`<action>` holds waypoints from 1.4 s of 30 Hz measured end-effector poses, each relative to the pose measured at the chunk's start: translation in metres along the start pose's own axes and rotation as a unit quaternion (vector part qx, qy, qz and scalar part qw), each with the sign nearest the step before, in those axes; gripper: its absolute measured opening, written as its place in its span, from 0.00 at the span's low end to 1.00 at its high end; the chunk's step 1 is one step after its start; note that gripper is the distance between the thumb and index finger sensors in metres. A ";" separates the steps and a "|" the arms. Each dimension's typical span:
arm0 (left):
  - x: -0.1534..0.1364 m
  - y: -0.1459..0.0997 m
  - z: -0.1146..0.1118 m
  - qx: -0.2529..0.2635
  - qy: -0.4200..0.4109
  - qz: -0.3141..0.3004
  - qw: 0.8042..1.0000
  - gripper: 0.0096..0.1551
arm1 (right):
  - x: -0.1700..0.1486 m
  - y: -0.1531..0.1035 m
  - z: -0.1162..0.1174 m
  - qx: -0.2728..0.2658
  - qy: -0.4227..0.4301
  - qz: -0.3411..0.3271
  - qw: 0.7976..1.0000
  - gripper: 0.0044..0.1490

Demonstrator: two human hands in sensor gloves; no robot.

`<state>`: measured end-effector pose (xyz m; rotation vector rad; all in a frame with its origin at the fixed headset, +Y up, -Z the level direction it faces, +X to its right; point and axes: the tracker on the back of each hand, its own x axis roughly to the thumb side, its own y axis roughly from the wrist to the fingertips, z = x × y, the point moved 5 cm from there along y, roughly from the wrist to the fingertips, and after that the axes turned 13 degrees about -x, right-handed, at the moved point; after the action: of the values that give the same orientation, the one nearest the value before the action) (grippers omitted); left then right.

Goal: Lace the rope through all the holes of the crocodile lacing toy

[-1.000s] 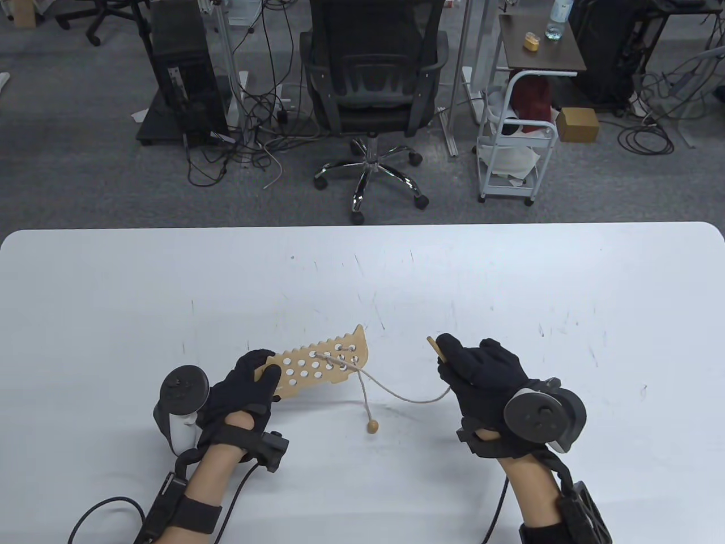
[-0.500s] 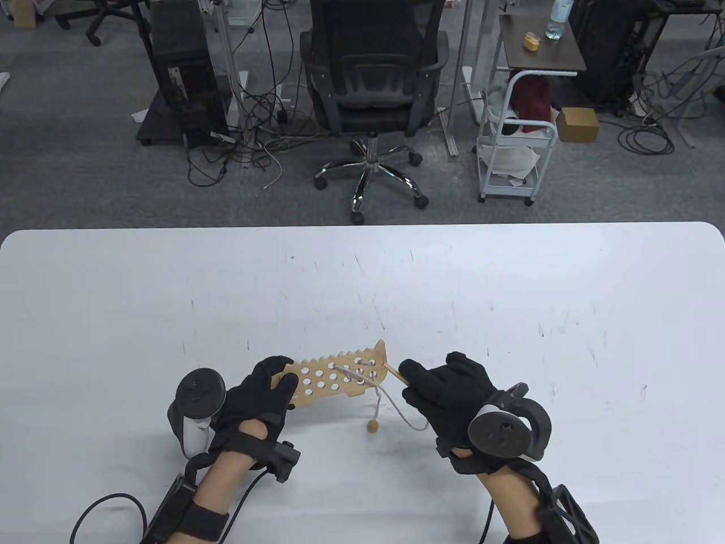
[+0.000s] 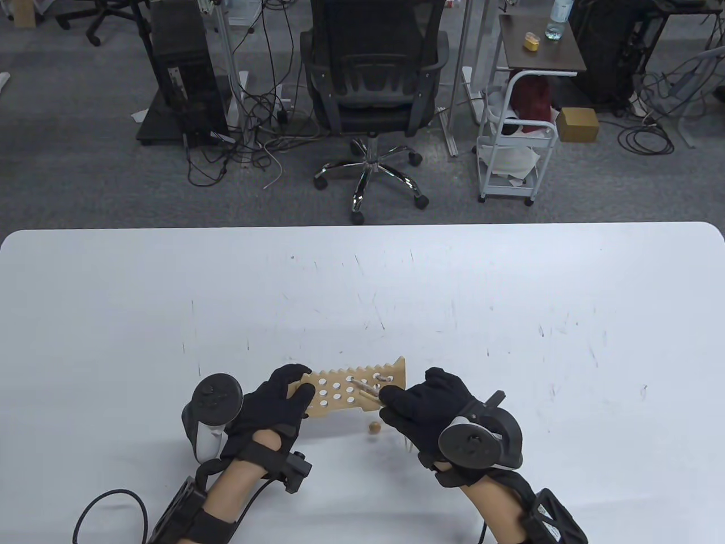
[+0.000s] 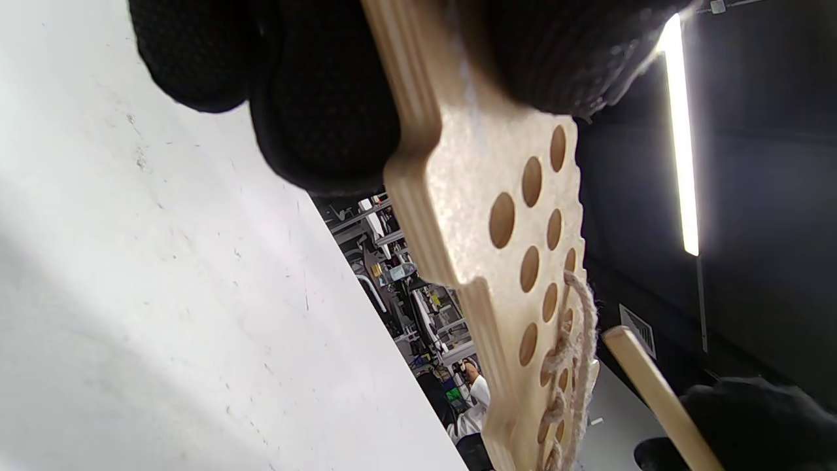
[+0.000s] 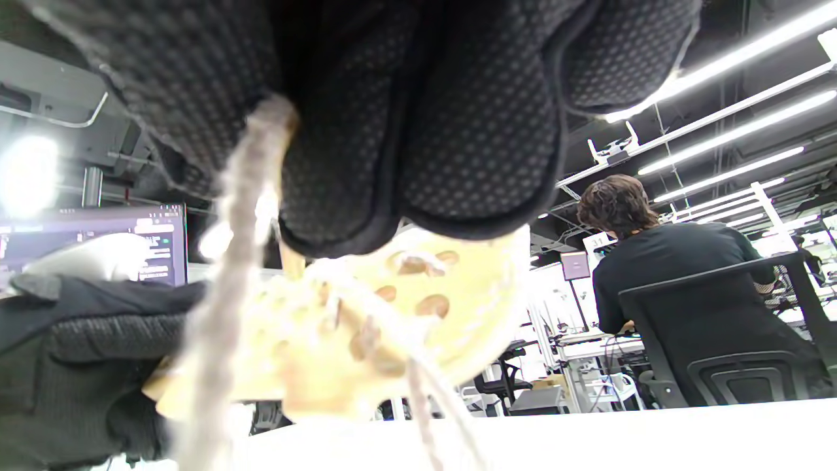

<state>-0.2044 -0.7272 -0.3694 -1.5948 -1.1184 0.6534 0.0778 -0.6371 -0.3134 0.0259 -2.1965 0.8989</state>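
Left hand (image 3: 283, 399) grip pinching crocodile board (image 3: 357, 388) by its unlaced end, lifted off table (image 3: 510, 294). Right hand (image 3: 422, 405) grip pinching wooden needle (image 3: 365, 392), tip at board's laced holes. Rope (image 4: 575, 340) through far-end holes; bead (image 3: 374, 429) just below board.

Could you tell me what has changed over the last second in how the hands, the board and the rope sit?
The right hand, pinching the wooden needle, moved left until the needle tip reached the holes of the crocodile board. The left hand carried the board a little right and nearer. The rope's slack loop shortened, and the bead shifted slightly. Both grips stayed unchanged, and no new hole is visibly threaded.
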 end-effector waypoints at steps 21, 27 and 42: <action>0.012 -0.003 -0.014 -0.010 0.031 -0.007 0.999 0.30 | -0.001 -0.006 0.009 -0.006 0.046 0.059 0.997 0.23; 0.013 -0.004 -0.015 -0.011 0.030 -0.004 0.999 0.30 | 0.001 -0.008 0.017 0.020 0.072 0.055 0.996 0.23; 0.015 -0.004 -0.020 -0.021 0.033 -0.010 0.999 0.30 | 0.018 -0.009 0.017 0.011 -0.005 -0.007 1.000 0.27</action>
<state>-0.1824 -0.7220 -0.3577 -1.6279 -1.1050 0.5640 0.0569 -0.6497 -0.3045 0.0563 -2.1928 0.9182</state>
